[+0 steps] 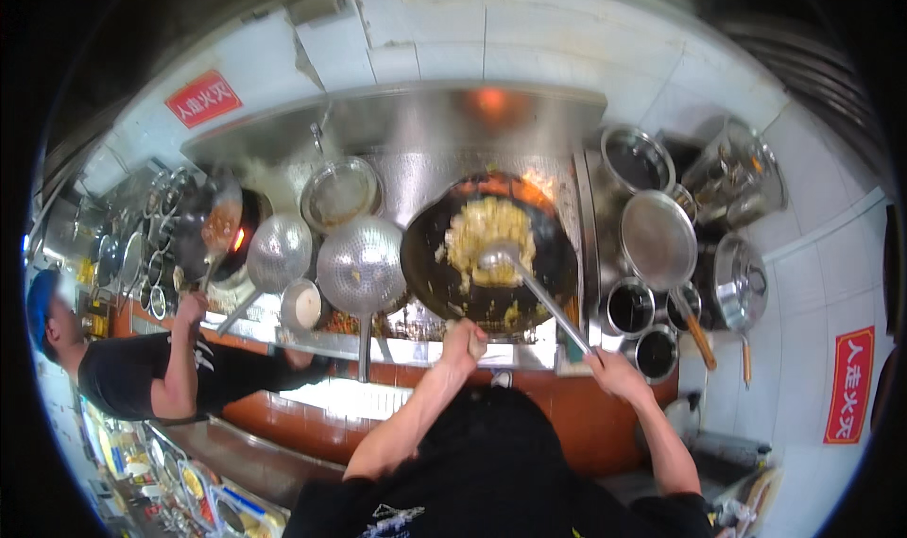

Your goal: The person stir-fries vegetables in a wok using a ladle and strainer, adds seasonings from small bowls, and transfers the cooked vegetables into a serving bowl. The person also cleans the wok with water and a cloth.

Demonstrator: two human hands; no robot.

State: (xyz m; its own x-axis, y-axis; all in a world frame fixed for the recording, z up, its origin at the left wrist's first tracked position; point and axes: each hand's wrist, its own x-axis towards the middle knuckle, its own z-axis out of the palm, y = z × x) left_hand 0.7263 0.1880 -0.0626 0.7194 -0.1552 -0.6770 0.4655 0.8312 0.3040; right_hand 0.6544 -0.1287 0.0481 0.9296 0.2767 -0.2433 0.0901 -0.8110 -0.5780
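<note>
A large black wok (425, 269) stands on the range before me, flames showing behind its far rim. Pale yellow chopped food (489, 230) is heaped in its middle, with smaller bits scattered near the close side. My left hand (464, 343) is closed at the wok's near rim, on what looks like a light cloth; the grip itself is partly hidden. In my right hand (613, 371) is the handle of a long metal ladle (549, 301). The ladle's bowl rests against the food.
Left of the wok lie perforated metal strainers (361, 265), a metal basin (340, 192) and a small pot (301, 304). Sieves (659, 240), pots and a lidded pan (740, 283) crowd the right side. A co-worker (134, 375) works at another wok (191, 237) on the left.
</note>
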